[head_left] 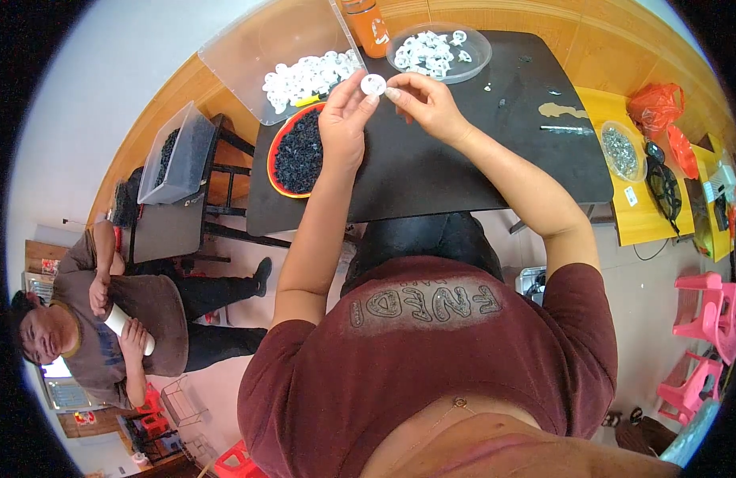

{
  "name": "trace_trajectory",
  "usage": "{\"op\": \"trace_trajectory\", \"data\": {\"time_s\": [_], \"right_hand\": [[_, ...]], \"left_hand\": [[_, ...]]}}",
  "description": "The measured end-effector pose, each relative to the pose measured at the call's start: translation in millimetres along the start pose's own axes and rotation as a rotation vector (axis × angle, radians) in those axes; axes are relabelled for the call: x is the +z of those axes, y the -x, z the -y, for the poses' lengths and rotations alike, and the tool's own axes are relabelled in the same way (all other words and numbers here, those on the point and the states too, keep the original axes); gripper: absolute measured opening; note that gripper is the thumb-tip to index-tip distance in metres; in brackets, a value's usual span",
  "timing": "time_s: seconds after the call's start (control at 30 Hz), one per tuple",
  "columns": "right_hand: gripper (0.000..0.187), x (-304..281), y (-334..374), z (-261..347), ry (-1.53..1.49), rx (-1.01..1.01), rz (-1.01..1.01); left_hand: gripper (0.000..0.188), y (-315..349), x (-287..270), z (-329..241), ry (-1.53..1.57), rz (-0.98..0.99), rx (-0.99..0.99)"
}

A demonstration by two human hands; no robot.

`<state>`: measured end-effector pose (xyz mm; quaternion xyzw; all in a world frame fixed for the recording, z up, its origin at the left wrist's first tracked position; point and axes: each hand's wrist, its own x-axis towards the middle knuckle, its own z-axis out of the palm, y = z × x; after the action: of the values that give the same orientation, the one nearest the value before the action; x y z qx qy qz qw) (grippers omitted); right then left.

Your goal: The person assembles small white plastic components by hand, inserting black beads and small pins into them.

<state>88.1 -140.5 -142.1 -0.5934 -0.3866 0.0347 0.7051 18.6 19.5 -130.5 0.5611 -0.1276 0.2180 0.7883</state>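
Observation:
Both of my hands are raised over the far part of the black table [447, 159], meeting at a small round white plastic part [373, 84]. My left hand [345, 119] pinches the part between thumb and fingers. From the other side, my right hand [427, 102] has its thumb and index finger closed at the part's edge; whether a smaller piece sits between them is too small to tell. Below my left hand stands a red and yellow bowl [274, 171] full of small black pieces. A clear bin [248, 48] with many similar white parts lies beyond it.
A clear round tray [481, 60] of white parts sits at the back, beside an orange bottle [366, 28]. On the right, a yellow table [643, 215] bears a bowl of small metal pieces [620, 151]. Another person [137, 319] stands at left, holding a white cylinder. Pink stools [706, 307] stand at right.

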Motion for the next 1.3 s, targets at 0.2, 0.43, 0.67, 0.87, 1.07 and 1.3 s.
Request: {"op": "trace_trajectory", "data": {"time_s": [0.2, 0.43, 0.67, 0.87, 1.07, 1.3], "right_hand": [[0.023, -5.0, -5.7, -4.1, -0.180, 0.119, -0.014], [0.023, -8.4, -9.9, -5.1, -0.240, 0.204, 0.051], [0.023, -10.5, -10.9, -0.3, -0.123, 0.163, 0.110], [0.025, -8.6, -11.3, -1.8, -0.181, 0.180, 0.073], [0.027, -8.5, -11.1, -2.7, -0.167, 0.177, 0.071], [0.029, -9.7, -10.7, -6.3, -0.224, 0.209, 0.059]], "left_hand": [[0.039, 3.4, 1.1, 12.3, -0.132, 0.002, 0.069], [0.025, 5.7, -8.1, 19.5, -0.295, 0.047, 0.154], [0.034, 10.2, 1.7, 2.3, -0.134, 0.022, -0.062], [0.041, 10.9, -7.0, 8.5, -0.225, 0.087, -0.033], [0.043, 12.5, -6.9, 6.9, -0.236, 0.093, -0.068], [0.044, 14.8, -7.8, 5.0, -0.224, 0.083, -0.106]]}}
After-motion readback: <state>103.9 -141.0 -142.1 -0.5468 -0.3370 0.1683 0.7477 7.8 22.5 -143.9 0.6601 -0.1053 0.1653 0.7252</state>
